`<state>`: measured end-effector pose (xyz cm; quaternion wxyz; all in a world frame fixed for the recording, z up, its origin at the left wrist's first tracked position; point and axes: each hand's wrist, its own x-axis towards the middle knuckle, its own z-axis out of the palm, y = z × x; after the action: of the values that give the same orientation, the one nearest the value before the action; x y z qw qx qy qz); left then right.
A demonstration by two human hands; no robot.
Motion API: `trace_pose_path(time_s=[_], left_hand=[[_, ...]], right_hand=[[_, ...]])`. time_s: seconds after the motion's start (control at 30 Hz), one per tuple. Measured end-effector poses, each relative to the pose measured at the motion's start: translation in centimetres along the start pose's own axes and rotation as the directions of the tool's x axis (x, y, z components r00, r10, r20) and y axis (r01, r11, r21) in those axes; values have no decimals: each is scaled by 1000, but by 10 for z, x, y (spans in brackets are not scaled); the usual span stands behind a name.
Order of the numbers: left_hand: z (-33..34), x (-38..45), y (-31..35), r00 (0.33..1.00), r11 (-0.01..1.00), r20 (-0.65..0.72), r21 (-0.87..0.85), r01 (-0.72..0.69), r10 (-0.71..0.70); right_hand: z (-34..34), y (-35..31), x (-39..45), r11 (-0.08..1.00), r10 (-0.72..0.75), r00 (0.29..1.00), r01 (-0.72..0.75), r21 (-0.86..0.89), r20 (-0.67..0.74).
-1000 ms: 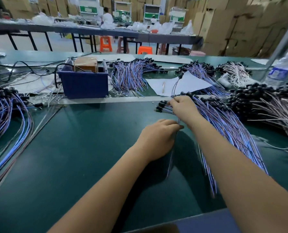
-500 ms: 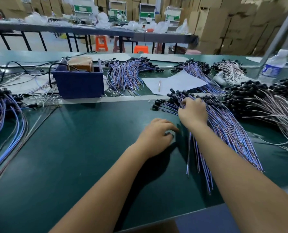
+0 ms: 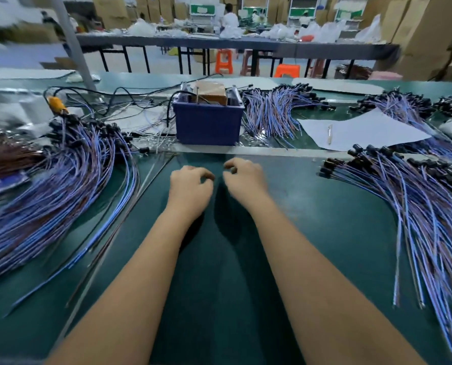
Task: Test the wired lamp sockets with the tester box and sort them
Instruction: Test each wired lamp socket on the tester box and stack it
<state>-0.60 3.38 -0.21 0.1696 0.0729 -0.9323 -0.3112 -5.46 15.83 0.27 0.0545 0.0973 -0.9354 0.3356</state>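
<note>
Both hands left the socket pile; left hand (image 3: 189, 189) and right hand (image 3: 243, 180) hover curled, empty, over green table (image 3: 312, 206).

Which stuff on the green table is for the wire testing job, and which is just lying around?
For the job:
blue tester box
left socket pile
right socket pile
far socket pile
left hand
right hand

Just lying about:
white paper
pen
orange stools

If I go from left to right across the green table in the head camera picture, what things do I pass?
Big wire pile → left hand → right hand → wire pile with black sockets.
</note>
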Motion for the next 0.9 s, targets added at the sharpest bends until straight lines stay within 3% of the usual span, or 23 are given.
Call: trace_pose_path(time_s=[0.1, 0.2, 0.3, 0.47, 0.63, 0.77, 0.9], left_hand=[[-13, 6, -18, 998, 980, -59, 199, 16, -4], [-29, 16, -35, 960, 898, -171, 348, 271, -224], [-34, 23, -42, 911, 863, -128, 291, 413, -393], [-35, 30, -52, 875, 853, -223, 216, 475, -430], [-41, 36, -61, 830, 835, -297, 153, 529, -471], [-39, 38, -65, 802, 788, -325, 211, 578, -501], [-41, 39, -72, 820, 798, -305, 229, 557, -485]], right_hand=[[9, 7, 1, 999, 4, 999, -6, -51, -54], [8, 10, 0, 999, -29, 998, 28, -29, -55], [6, 9, -2, 999, -46, 997, 46, -6, -59], [7, 10, -8, 995, -96, 994, 96, 14, -49], [8, 7, -13, 989, -126, 991, 122, -89, -35], [8, 6, -13, 986, -134, 991, 130, -109, -29], [7, 5, -14, 986, -130, 991, 126, -112, -27]])
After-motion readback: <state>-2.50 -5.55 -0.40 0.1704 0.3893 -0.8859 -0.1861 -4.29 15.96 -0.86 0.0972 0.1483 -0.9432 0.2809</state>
